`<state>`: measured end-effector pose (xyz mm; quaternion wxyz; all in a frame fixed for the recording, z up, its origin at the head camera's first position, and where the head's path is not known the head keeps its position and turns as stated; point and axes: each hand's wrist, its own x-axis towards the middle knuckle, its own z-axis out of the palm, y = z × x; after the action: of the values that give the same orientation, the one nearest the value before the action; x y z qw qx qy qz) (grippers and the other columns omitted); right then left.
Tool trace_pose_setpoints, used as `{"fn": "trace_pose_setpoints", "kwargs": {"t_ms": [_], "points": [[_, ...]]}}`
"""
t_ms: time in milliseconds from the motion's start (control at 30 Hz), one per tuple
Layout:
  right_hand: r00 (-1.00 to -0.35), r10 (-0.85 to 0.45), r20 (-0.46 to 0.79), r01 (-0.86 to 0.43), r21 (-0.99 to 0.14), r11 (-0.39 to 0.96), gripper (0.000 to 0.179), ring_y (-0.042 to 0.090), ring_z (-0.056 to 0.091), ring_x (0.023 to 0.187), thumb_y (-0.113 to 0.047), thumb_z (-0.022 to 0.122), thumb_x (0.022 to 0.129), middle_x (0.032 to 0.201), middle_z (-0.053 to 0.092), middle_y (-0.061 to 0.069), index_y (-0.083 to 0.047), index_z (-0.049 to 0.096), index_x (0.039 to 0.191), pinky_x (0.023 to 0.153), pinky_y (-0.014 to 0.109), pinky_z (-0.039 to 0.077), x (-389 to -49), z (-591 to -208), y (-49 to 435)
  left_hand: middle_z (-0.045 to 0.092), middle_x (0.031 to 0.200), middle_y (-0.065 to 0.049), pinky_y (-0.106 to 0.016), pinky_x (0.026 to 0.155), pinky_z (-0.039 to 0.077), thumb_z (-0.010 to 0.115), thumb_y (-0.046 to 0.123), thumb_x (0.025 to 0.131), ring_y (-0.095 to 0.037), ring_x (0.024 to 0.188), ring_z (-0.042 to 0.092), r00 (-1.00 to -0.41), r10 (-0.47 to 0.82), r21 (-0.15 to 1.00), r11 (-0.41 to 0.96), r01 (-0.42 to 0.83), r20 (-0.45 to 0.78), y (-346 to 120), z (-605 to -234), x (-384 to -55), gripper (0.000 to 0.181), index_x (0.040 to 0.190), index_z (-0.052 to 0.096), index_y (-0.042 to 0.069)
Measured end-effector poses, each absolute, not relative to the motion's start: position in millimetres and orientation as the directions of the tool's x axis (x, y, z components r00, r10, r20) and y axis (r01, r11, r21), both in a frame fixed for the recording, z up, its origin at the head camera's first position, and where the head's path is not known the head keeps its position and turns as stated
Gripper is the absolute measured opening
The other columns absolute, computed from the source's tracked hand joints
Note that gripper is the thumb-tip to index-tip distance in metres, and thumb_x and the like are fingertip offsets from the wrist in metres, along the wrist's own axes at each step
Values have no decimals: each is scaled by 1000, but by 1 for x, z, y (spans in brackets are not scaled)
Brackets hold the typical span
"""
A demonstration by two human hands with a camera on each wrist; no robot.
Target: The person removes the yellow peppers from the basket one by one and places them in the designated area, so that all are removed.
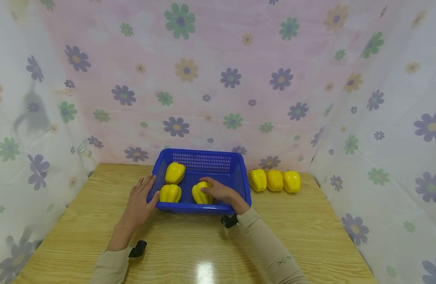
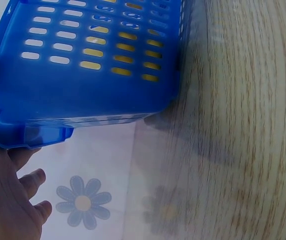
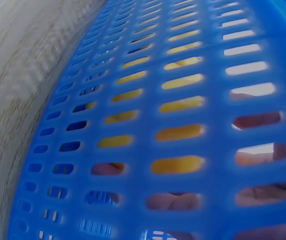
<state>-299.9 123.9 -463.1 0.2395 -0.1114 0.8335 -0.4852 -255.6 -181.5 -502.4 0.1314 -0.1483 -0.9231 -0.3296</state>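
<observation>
A blue plastic basket [image 1: 204, 209] with slotted walls stands on the wooden table near the back wall. Two yellow bell peppers lie along its left side, one pepper [image 1: 175, 172] behind the other pepper [image 1: 170, 193]. My right hand [image 1: 221, 192] reaches over the front rim and grips a third yellow bell pepper [image 1: 200, 193] near the basket's front middle. Through the slots in the right wrist view, parts of that hand and yellow show. My left hand [image 1: 140, 201] rests against the basket's left rim with fingers extended; the left wrist view shows its fingers [image 2: 32, 182] beside the basket corner.
To the right of the basket, three more yellow bell peppers [image 1: 274, 180] stand in a row on the wooden table [image 1: 292, 228]. Flower-printed cloth [image 1: 211, 79] hangs behind and at both sides. A dark wrist device [image 1: 229, 221] sits under the right wrist.
</observation>
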Motion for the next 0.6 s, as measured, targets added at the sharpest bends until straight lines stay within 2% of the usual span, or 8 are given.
{"fn": "trace_pose_setpoints", "kwargs": {"t_ms": [133, 300, 467, 600], "points": [[-857, -416, -303, 76, -874, 480, 49, 36, 45, 133, -21, 45, 108, 155, 39, 18, -10, 37, 156, 105, 63, 45, -300, -462, 124, 30, 164, -23, -75, 115, 12, 51, 29, 105, -53, 151, 16, -922, 190, 571, 737, 360, 336, -181, -502, -255, 62, 157, 35, -2], [-858, -423, -290, 50, -868, 493, 52, 36, 42, 139, -21, 47, 106, 156, 39, 19, -6, 39, 154, 116, 59, 35, -300, -460, 123, 30, 164, -23, -76, 115, 11, 52, 28, 105, -53, 151, 16, -922, 187, 577, 733, 361, 340, -181, -501, -255, 62, 156, 35, -2], [-851, -446, -278, -2, -848, 531, 55, 34, 48, 132, -26, 55, 105, 154, 43, 19, -6, 41, 154, 112, 54, 41, -302, -463, 125, 28, 165, -22, -76, 115, 11, 51, 29, 105, -52, 151, 16, -924, 188, 570, 741, 356, 333, -180, -502, -256, 63, 157, 34, -1], [-841, -454, -294, 6, -844, 536, 56, 33, 49, 131, -28, 55, 105, 156, 41, 18, -10, 40, 156, 110, 55, 44, -305, -467, 127, 28, 165, -22, -75, 116, 11, 51, 31, 105, -52, 152, 15, -926, 188, 567, 746, 351, 326, -180, -503, -256, 64, 158, 33, 0]]}}
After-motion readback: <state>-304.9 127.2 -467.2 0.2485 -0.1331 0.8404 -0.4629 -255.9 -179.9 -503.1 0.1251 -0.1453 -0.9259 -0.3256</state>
